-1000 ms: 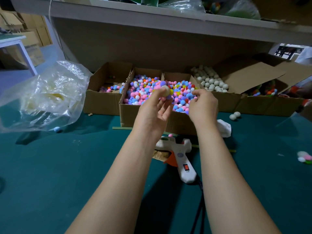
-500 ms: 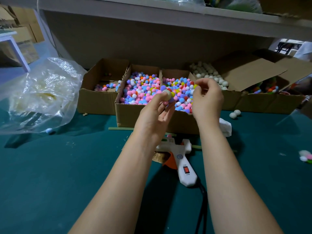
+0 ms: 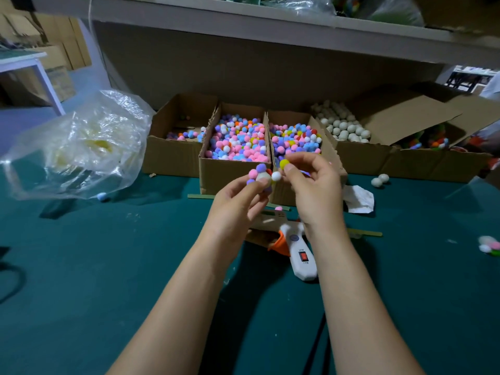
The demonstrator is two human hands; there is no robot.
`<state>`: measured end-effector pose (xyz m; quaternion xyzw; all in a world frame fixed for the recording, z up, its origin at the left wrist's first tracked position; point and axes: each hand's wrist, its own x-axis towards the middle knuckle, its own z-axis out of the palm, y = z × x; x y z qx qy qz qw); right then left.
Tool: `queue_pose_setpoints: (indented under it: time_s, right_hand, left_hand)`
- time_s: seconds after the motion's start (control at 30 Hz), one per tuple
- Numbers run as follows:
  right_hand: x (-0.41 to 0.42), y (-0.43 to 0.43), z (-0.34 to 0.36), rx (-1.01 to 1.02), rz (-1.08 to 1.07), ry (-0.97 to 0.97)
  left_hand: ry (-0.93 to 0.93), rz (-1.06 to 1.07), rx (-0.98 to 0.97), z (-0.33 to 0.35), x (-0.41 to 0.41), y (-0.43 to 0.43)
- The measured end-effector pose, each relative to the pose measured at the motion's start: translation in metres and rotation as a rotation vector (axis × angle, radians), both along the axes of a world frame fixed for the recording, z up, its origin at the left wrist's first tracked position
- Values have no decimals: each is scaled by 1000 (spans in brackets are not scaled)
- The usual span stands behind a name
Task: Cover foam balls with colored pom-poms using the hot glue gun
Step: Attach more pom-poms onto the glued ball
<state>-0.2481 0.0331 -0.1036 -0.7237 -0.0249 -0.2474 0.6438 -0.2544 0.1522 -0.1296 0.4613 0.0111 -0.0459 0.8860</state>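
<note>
- Above the dark green felt tabletop point(image 3: 108, 266), the person's two hands are raised close together, just in front of a row of cardboard boxes.
- The left hand point(image 3: 238, 204) grips a small white foam ball point(image 3: 261, 177) between thumb and curled fingertips. Pink, purple and red pom-poms sit on the ball, with bare foam showing in the middle.
- The right hand point(image 3: 316, 190) pinches a small yellow pom-pom point(image 3: 283, 163) between thumb and forefinger, just right of the ball.
- A round white pom-pom point(image 3: 276, 176) lies between the ball and the right thumb tip and touches both. I cannot tell whether it is stuck on.
- A white hot glue gun with an orange trigger point(image 3: 300, 255) lies flat on the table under the wrists, its red switch facing up. Its front end is partly hidden behind the left hand.
- An open brown cardboard box heaped with pink, blue and purple pom-poms point(image 3: 232, 171) stands behind the hands, and a second box of mixed-colour pom-poms point(image 3: 280, 193) touches its right side.
- Further right, a larger cardboard box of plain white foam balls point(image 3: 359, 161) stands open.
- Two loose white foam balls point(image 3: 380, 180) and a crumpled white paper scrap point(image 3: 358, 198) lie on the table before it.
- A crinkled clear plastic bag point(image 3: 81, 147) slumps at the left, with a pale blue pom-pom point(image 3: 102, 196) at its edge.
</note>
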Motion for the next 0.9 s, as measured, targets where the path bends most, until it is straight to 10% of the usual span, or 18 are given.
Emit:
queue_pose_setpoints:
  time_s: [0.23, 0.53, 0.9]
  right_hand:
    - [1, -7, -5, 215, -8, 173]
    - [-7, -2, -6, -321, 82, 86]
    - [-2, -7, -10, -401, -88, 69]
  left_hand:
    - [60, 11, -80, 3, 2, 6]
    - [19, 29, 28, 2, 0, 6]
    - [28, 115, 102, 2, 1, 8]
